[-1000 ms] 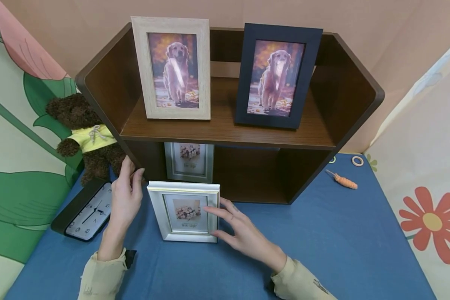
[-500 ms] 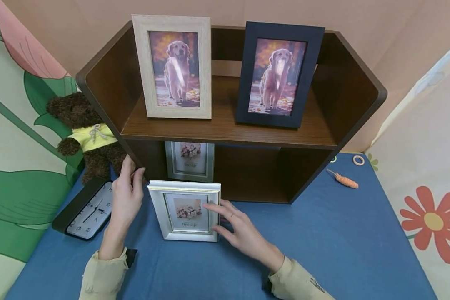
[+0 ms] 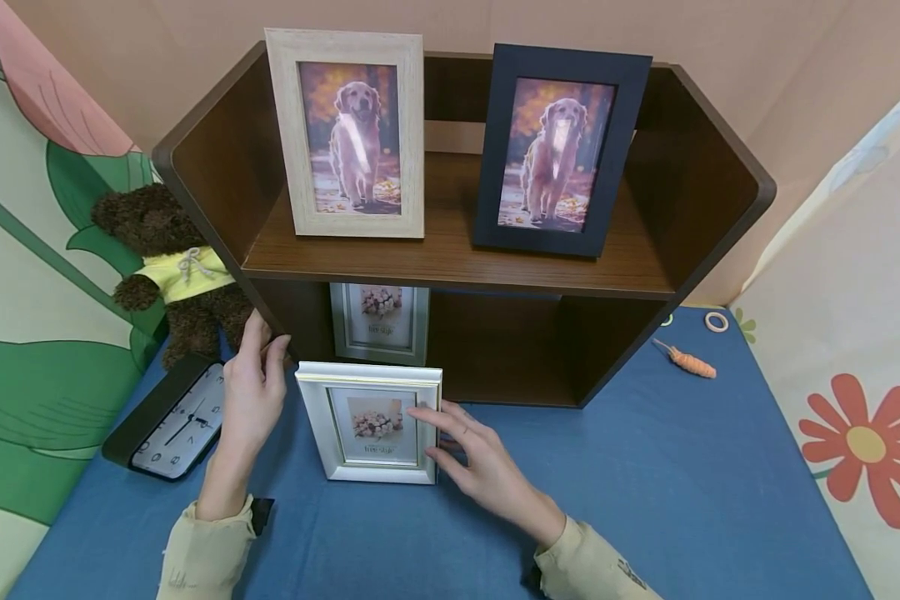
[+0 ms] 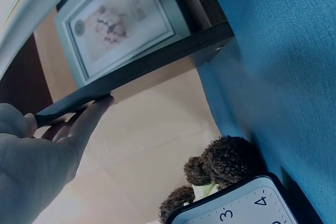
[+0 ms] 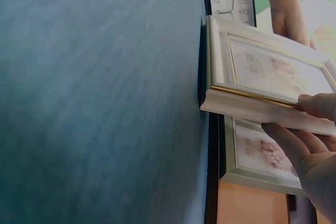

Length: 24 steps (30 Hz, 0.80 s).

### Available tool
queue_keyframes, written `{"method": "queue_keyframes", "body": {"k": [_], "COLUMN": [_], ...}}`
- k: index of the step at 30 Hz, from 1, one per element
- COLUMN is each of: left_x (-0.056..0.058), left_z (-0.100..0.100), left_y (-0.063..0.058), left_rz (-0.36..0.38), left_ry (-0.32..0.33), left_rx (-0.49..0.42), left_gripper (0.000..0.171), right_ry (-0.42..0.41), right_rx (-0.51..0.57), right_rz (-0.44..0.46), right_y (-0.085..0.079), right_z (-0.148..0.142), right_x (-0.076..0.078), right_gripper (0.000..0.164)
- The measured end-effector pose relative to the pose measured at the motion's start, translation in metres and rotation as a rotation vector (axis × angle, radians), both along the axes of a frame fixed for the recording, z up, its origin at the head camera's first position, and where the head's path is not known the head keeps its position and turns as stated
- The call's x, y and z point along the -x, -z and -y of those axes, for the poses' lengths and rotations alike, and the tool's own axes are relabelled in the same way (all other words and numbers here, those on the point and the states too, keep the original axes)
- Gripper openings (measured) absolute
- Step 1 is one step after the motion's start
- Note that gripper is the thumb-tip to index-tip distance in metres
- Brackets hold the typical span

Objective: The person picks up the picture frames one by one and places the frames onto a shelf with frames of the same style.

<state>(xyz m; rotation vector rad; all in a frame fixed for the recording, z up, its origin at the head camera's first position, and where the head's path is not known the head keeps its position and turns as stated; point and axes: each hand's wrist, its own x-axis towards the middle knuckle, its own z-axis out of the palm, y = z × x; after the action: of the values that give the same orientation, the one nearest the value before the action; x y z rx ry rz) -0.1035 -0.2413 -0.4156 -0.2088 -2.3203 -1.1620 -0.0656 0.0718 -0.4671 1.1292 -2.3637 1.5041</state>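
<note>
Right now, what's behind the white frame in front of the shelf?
Behind the white frame are some fingers of the right hand, then a grey-green frame in the shelf's lower compartment. In the head view, the white frame covers part of the compartment's front edge.

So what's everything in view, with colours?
Cloth: one, blue, underneath
Shelf: one, brown, centre
Near flower frame: one, white, before shelf
Far flower frame: one, greenish, lower level
Left dog frame: one, cream, upper level
Right dog frame: one, dark navy, upper level
Clock: one, black and white, left
Teddy bear: one, brown, behind clock
Toy carrot: one, orange, right
Rings: two, pale and yellowish, right
Wall: one, beige, back
Patterned coverings: two, multicoloured, either side
Sleeves: two, khaki, forearms
Left hand: one, on shelf's edge
Right hand: one, holding near flower frame
</note>
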Motion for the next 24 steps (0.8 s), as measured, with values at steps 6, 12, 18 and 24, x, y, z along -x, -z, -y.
{"method": "queue_keyframes", "body": {"k": [6,12,18,24], "left_x": [0.000,0.000,0.000,0.000], "left_z": [0.000,0.000,0.000,0.000], "left_y": [0.000,0.001,0.001,0.000], "left_rz": [-0.011,-0.027,-0.024,-0.012], "left_ry": [0.003,0.000,0.010,0.014], "left_rx": [0.004,0.012,0.006,-0.003], "left_gripper": [0.056,0.056,0.057,0.057], "right_ry": [-0.009,0.010,0.018,0.028], "right_rx": [0.041,0.040,0.048,0.049], "right_rz": [0.023,0.048,0.088,0.113], "right_y": [0.001,0.000,-0.005,-0.014], "right_z": [-0.001,-0.006,-0.012,-0.017], "right_x": [-0.002,-0.005,-0.007,-0.005], "right_gripper": [0.071,0.073,0.074,0.073]}}
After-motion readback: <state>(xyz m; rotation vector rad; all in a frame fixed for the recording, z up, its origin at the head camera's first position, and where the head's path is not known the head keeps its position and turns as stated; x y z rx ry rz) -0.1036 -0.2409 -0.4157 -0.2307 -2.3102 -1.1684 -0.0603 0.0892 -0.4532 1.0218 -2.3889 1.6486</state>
